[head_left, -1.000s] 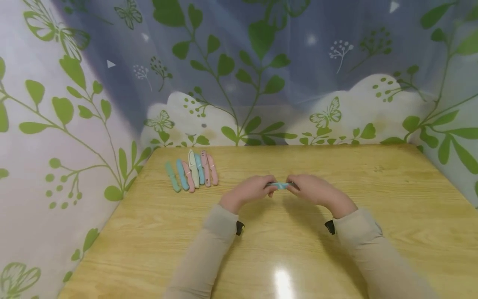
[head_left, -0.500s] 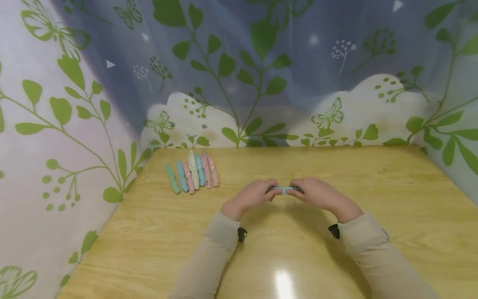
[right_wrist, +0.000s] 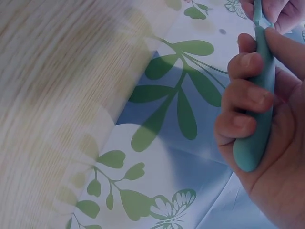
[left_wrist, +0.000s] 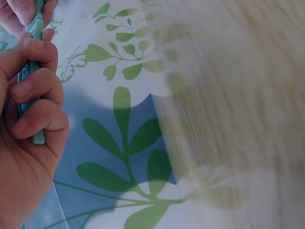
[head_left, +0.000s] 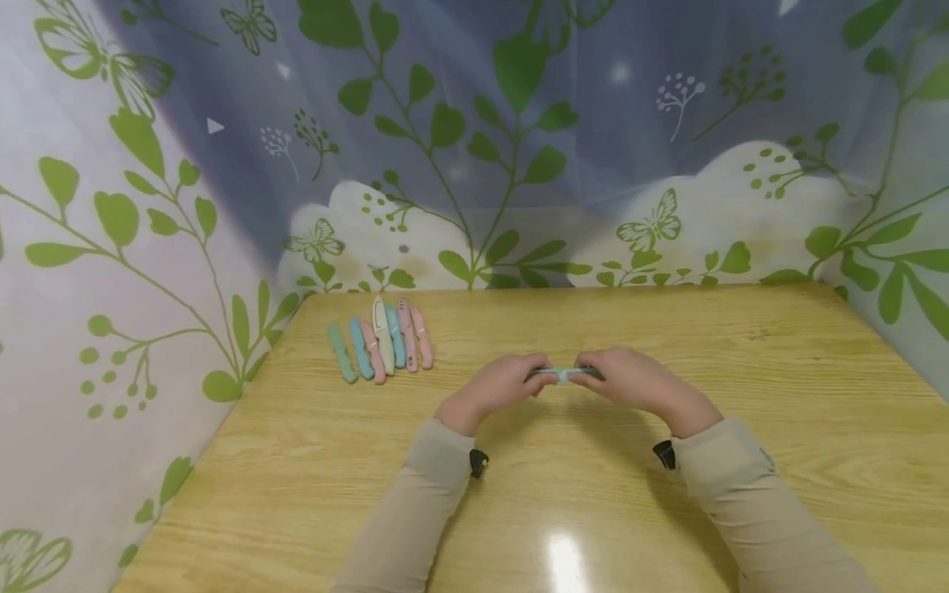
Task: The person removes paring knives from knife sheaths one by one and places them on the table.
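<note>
Over the middle of the table, a teal knife (head_left: pixel 563 375) lies level between both hands. The left hand (head_left: pixel 498 387) curls its fingers round the blade end, which is inside a teal sheath (left_wrist: pixel 38 137), as the left wrist view shows. On the other side, the right hand (head_left: pixel 636 380) wraps its fingers round the smooth rounded handle (right_wrist: pixel 252 148). Thumbs and fingertips of both hands come close together near the middle of the knife. Fingers cover much of the sheath, and the blade is hidden.
A row of several knives (head_left: pixel 382 333) in green, blue, pink and cream lies at the back left of the wooden table (head_left: pixel 296 494). Leaf-patterned cloth (head_left: pixel 415 148) hangs behind the table and along both sides.
The hands have shifted slightly to the right and nearer the body with the knife. Its broader face showed between them earlier; now it appears thinner, more edge-on. The row of knives stays put.
</note>
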`<state>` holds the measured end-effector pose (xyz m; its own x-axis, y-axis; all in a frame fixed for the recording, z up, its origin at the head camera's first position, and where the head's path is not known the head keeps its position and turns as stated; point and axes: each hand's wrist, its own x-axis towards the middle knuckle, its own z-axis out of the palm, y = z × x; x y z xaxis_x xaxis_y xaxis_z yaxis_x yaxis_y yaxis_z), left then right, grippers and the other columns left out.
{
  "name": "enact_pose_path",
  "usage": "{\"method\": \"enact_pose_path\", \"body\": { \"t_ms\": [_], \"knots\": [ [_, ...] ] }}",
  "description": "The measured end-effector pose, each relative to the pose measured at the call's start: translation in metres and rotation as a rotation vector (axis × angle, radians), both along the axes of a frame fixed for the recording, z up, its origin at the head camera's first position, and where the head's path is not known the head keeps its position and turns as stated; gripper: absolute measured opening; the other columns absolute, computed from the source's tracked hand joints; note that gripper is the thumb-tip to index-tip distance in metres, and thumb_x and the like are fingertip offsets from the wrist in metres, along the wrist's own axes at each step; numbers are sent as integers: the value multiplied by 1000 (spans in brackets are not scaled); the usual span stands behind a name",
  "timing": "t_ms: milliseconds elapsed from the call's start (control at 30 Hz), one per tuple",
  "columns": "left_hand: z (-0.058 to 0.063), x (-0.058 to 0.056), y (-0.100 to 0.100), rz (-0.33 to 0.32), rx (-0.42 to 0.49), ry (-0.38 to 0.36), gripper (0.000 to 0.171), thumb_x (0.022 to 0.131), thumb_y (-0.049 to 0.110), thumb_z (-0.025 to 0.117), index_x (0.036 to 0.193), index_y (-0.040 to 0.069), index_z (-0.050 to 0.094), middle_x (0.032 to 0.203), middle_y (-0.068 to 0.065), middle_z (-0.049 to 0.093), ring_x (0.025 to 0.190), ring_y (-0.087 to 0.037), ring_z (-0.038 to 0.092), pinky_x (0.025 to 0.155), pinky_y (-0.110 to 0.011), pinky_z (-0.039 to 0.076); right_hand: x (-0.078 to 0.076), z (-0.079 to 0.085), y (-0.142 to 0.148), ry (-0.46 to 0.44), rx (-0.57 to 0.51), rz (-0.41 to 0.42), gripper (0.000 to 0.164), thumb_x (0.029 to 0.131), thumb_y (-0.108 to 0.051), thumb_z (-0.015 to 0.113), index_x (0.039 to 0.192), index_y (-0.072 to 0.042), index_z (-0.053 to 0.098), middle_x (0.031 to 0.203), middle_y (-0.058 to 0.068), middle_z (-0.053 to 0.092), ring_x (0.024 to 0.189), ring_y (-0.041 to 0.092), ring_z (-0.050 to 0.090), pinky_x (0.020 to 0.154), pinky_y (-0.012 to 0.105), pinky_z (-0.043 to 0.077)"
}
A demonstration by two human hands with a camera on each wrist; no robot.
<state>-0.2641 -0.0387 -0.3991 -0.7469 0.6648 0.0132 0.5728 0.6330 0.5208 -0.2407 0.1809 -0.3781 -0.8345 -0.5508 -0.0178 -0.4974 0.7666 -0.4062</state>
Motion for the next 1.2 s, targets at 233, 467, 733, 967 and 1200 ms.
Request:
{"method": "enact_pose_path", "body": {
  "t_ms": [233,467,733,967,1200],
  "knots": [
    [0,0,-2,8,-2,3,32,102,34,47,102,5,60,78,2,56,62,-10,46,61,-22,40,-1,-1,-1,3,-1,2,27,101,-33,51,98,-9,63,72,-3,54,58,10,42,57,27,36],
    [0,0,-4,9,-2,-4,33,102,34,46,104,4,61,78,2,55,60,-11,43,60,-22,39,-1,0,-2,5,-2,3,26,101,-31,51,98,-8,64,73,-2,55,59,10,42,57,27,37],
    [0,0,-3,5,-1,-8,33,102,34,47,104,5,61,79,2,57,61,-10,45,60,-22,40,0,0,0,2,0,-2,27,101,-32,51,97,-9,63,71,-3,52,58,10,41,56,27,36],
    [1,-2,-3,-1,-10,10,33,102,34,47,104,4,61,79,1,58,62,-11,46,61,-23,41,0,1,0,10,1,-7,26,101,-32,51,97,-9,63,72,-2,54,58,11,40,56,27,36],
    [0,-2,-3,-3,-14,7,33,102,35,47,103,5,61,79,2,58,62,-11,47,62,-23,42,1,1,0,0,4,-10,27,101,-33,51,97,-9,63,72,-2,53,58,11,41,57,27,36]
  ]
}}
